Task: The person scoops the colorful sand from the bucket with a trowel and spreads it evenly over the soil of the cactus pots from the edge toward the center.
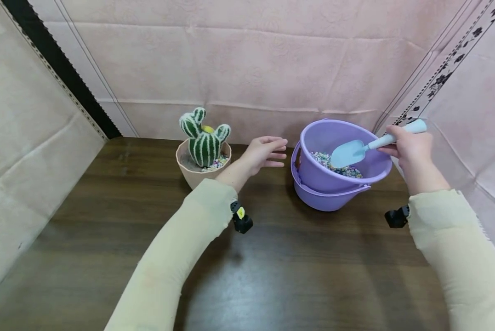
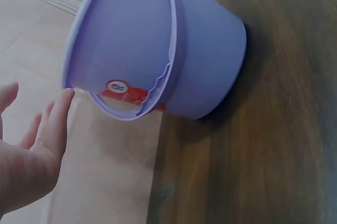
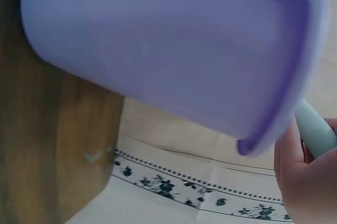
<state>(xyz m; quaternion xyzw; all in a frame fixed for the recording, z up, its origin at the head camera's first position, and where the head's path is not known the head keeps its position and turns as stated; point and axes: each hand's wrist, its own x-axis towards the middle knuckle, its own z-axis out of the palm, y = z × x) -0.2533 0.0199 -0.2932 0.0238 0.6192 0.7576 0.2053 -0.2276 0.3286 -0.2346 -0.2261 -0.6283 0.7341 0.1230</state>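
A pale blue scoop (image 1: 356, 151) is being held by the right hand (image 1: 410, 145), fingers wrapped around the far end of its handle; the blade is being dipped into the purple bucket (image 1: 338, 172), just above the coloured pebbles (image 1: 334, 164). The bucket is being kept on the worktop (image 1: 272, 257), toward its right rear, near the pink backdrop. The left hand (image 1: 264, 154) is being held open, fingers straight, just beside the bucket's rim and grasping nothing; in the left wrist view its fingertips (image 2: 63, 108) are being shown close to the rim, contact not certain.

Handling, as judged: the scoop is being read as light, stiff plastic, smooth and somewhat slippery, best taken at the handle as now. The pebbles are being read as loose, hard and apt to roll off a tilted blade. The bucket is thin-walled and probably light, so tipping under sideways pressure is being considered possible.

A potted cactus (image 1: 203, 140) is being left standing to the left.
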